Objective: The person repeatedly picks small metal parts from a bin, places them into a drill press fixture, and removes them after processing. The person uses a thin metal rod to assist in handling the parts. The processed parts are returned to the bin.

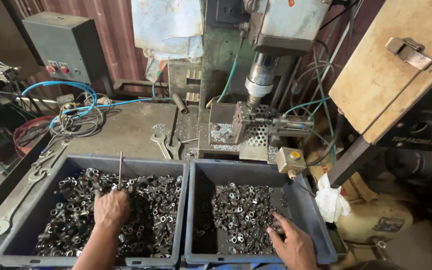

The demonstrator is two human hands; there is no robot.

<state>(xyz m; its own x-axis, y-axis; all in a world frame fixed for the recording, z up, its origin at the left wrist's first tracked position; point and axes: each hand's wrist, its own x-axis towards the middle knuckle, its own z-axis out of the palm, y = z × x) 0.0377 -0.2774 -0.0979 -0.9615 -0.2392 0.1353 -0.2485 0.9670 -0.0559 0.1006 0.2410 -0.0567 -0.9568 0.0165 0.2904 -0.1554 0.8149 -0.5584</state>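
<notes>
Inside two grey bins (188, 210), small shiny metal parts (241, 212); left hand (111, 207) grip around thin rod (120, 170), right hand (293, 242) spread wide.

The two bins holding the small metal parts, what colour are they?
Both bins are dark blue-grey, seen best in the head view.

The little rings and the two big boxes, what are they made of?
The small ring parts look like bare metal: grey with bright glints. The two bins look like moulded plastic: dull blue-grey, smooth walls, rounded rims. The left hand holds a thin rod, probably steel.
</notes>
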